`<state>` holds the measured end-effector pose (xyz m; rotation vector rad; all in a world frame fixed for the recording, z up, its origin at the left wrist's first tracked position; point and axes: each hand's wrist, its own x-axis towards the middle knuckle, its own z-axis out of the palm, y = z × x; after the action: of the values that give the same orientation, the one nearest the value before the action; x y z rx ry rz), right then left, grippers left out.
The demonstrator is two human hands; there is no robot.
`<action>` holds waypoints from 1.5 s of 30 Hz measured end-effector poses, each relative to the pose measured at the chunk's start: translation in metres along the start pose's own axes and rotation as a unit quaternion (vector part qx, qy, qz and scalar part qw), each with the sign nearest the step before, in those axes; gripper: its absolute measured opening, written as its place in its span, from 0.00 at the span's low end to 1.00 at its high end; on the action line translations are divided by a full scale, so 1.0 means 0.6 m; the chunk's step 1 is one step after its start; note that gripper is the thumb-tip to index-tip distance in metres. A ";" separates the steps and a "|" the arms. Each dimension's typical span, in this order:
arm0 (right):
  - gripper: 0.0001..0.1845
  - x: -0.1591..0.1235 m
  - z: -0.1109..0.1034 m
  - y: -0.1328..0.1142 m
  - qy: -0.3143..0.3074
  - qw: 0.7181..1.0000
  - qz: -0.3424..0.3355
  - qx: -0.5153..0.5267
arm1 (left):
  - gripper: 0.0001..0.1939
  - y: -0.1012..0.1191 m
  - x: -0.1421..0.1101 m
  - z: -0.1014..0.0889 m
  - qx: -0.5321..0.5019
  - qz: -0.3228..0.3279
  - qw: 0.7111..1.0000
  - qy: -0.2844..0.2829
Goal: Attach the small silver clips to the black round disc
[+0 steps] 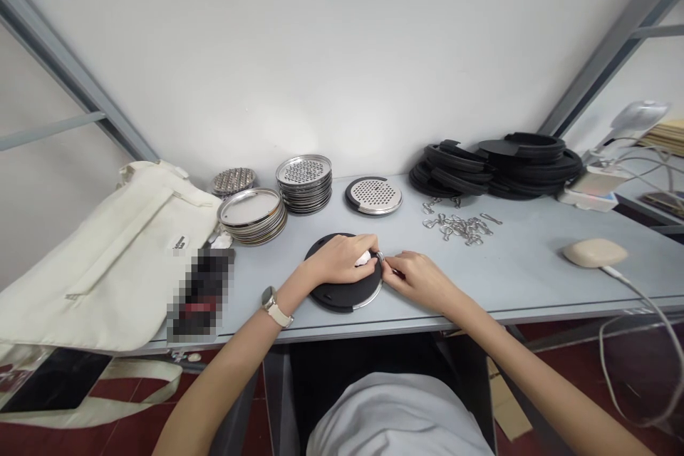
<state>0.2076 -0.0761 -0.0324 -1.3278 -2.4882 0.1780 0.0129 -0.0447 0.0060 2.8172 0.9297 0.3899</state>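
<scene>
A round black disc with a metal rim (335,290) lies on the grey table (524,274) right in front of me. My left hand (342,258) rests on top of it, fingers curled over something small and white. My right hand (417,278) is at the disc's right edge, fingers pinched on a small metal piece (380,256) against the rim. A watch with a pale strap sits on my left wrist.
Behind are stacks of perforated metal discs (304,182), plain metal rims (252,214), one assembled disc (373,195), a heap of black rubber rings (496,165) and several loose metal clips (459,226). A cream bag (107,249) lies left, a beige mouse-like device (594,252) right.
</scene>
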 end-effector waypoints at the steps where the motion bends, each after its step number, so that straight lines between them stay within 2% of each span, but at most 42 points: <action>1: 0.21 0.000 0.000 0.000 0.000 1.000 0.001 0.000 | 0.07 0.000 0.000 0.000 0.007 -0.001 1.000 0.000; 9: 0.22 0.001 -0.001 -0.001 -0.003 1.000 0.014 -0.007 | 0.09 0.008 0.000 -0.005 0.073 -0.033 0.997 -0.005; 16: 0.24 0.003 -0.003 0.001 -0.024 1.000 0.014 -0.015 | 0.13 0.008 0.000 -0.006 0.056 -0.021 0.998 -0.007; 23: 0.25 0.004 -0.006 0.000 -0.025 0.999 0.021 -0.004 | 0.09 0.010 0.001 -0.009 0.069 -0.008 0.997 -0.017; 37: 0.24 0.002 -0.008 -0.001 -0.026 0.999 0.019 0.008 | 0.09 0.007 0.001 -0.008 0.040 0.001 0.999 -0.016; 45: 0.25 0.013 -0.003 0.000 -0.032 0.998 0.037 -0.026 | 0.13 0.006 0.000 -0.005 0.026 -0.024 0.999 -0.015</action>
<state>0.2042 -0.0699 -0.0291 -1.4590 -2.5138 0.1781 0.0142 -0.0472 0.0095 2.8326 1.0142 0.3218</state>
